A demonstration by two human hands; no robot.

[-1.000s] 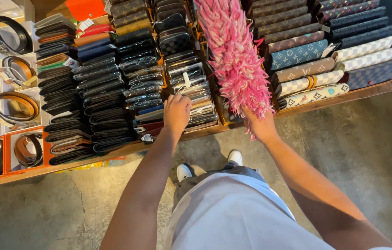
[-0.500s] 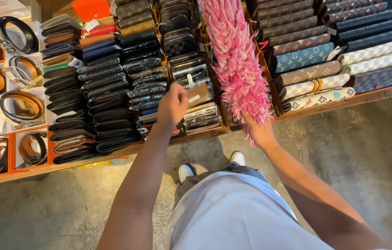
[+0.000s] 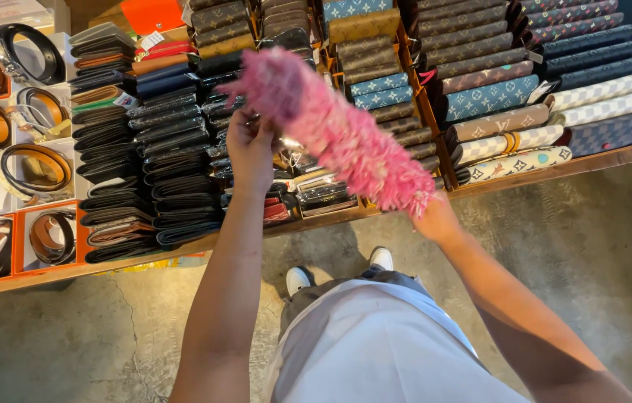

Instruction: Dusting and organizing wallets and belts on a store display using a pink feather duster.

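Wooden display [image 3: 547, 168] of wallets: right hand [image 3: 435, 220] grips pink duster [image 3: 338, 130], slanted toward 10 o'clock to sweep; left hand [image 3: 250, 145] pinches wallet [image 3: 286, 160] clear.

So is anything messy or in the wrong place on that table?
Mostly tidy. The wallets lie in neat overlapping rows, except near the left hand, where a few by the pink feather duster sit crooked. The right hand holds the duster.

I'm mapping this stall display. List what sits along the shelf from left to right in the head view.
Coiled belts in boxes → stacked dark wallets → left hand on the wallets → pink feather duster, held by the right hand → brown patterned wallets → white checkered wallets.
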